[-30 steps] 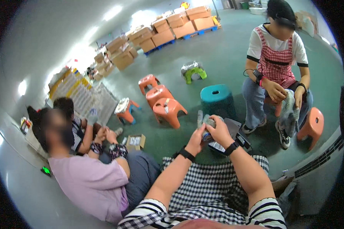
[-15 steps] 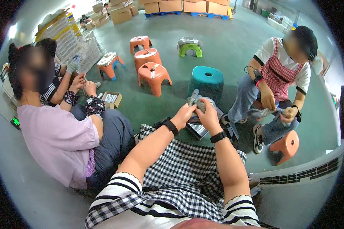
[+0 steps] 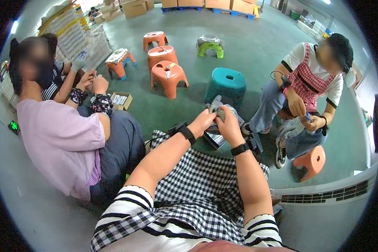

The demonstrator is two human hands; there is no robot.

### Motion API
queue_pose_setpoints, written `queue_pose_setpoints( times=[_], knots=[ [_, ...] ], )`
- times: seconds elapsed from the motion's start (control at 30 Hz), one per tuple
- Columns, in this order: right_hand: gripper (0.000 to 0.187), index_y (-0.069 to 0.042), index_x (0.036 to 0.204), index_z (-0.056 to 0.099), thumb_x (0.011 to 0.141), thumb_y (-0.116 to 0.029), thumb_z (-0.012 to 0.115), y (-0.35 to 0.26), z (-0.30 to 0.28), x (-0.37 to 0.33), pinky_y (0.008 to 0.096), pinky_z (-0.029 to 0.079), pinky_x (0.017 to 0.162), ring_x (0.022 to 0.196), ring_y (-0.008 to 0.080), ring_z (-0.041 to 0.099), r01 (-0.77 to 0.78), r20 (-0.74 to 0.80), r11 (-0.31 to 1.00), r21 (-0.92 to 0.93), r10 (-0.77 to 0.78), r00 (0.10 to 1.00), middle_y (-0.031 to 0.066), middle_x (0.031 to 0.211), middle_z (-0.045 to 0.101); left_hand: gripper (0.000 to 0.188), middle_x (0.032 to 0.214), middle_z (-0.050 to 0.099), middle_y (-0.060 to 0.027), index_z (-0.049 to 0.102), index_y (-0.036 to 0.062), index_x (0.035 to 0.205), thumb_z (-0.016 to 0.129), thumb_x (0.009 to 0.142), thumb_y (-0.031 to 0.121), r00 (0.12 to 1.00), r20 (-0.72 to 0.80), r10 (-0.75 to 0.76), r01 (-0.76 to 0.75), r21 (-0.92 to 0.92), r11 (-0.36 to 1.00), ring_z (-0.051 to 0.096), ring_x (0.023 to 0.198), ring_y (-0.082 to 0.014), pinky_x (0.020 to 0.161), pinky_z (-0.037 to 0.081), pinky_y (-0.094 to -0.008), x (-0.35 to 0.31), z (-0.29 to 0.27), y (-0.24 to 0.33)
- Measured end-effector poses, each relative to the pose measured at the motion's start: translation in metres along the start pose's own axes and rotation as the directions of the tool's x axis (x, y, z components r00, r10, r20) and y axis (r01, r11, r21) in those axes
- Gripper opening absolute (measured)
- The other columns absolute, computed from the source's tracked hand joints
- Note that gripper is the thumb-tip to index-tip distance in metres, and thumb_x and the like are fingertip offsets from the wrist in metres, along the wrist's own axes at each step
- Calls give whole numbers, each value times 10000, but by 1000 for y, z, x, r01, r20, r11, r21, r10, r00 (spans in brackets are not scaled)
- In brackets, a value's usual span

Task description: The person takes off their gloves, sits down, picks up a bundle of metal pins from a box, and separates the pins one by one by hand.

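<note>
**Grey knitted glove (image 3: pixel 214 103) gripped up front, handling apparently unfinished**

Head view, the only one: both hands closed on the glove, left hand (image 3: pixel 202 123) from the left, right hand (image 3: pixel 230 126) from the right, thumbs close together and one grey glove finger poking up between. Held in the air beyond the checked apron (image 3: pixel 189 176), on the near side of the teal stool (image 3: pixel 228 80).

Progress, by judgement: partway. Glove already in hand, not yet let go or set down. Left, presumably: the rest of the fingerwork, then a release. No completed piece to go by. To the right, a seated co-worker (image 3: pixel 306 75) with another grey glove (image 3: pixel 290 128) at the lap and a small blue item (image 3: pixel 309 116) in the fingers; to the left, a co-worker in lilac (image 3: pixel 61 143) near an open cardboard box (image 3: pixel 127 103) of silvery pieces (image 3: pixel 119 99).

Hidden: most fingertips and both palms, behind thumbs and knit. Cannot tell whether one glove or two, nor anything inside. Below the hands, a dark-and-silver box-like item (image 3: pixel 215 140), partly covered; kind uncertain. Far left, another worker (image 3: pixel 59 82), mostly blocked by the nearer one. At the top edge, brown cartons (image 3: pixel 216 3), cut off.
</note>
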State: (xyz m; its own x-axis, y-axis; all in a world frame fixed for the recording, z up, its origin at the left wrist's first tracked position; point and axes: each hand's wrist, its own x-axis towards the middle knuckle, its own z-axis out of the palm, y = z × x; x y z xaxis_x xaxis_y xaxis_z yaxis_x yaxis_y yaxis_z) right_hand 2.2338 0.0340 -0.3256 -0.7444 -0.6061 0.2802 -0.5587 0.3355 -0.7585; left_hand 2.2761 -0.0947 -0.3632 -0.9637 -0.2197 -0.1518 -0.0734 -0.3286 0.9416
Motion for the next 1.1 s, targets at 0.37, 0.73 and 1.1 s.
queue_pose_setpoints(
  times=[0.37, 0.73, 1.1],
  knots=[
    [377, -6, 1158, 487, 806, -86, 593, -7, 0, 0, 449, 448, 808, 967, 433, 554, 73, -18, 997, -40, -74, 997, 272, 1008, 591, 248, 1053, 587, -57, 523, 12, 1124, 413, 930, 119, 999, 29, 36, -37, 37, 999, 549, 963, -141, 853, 432, -306, 19, -18, -22],
    [426, -27, 1229, 458, 837, -109, 603, -4, -3, 0, 439, 448, 843, 1046, 399, 546, 1, 49, 997, -78, 3, 999, 240, 1133, 573, 193, 961, 548, -53, 504, 15, 1032, 455, 923, 167, 997, 49, 53, -56, 56, 997, 498, 877, -148, 780, 403, -333, 18, -11, -18],
    [385, -9, 1171, 478, 806, -76, 580, -1, 0, -2, 456, 442, 835, 980, 428, 548, 43, 6, 996, -72, -43, 999, 264, 1038, 586, 199, 950, 548, -61, 484, 2, 1033, 465, 913, 160, 998, 46, 43, -45, 54, 998, 502, 872, -146, 774, 410, -321, 24, -11, -24]
  ],
)
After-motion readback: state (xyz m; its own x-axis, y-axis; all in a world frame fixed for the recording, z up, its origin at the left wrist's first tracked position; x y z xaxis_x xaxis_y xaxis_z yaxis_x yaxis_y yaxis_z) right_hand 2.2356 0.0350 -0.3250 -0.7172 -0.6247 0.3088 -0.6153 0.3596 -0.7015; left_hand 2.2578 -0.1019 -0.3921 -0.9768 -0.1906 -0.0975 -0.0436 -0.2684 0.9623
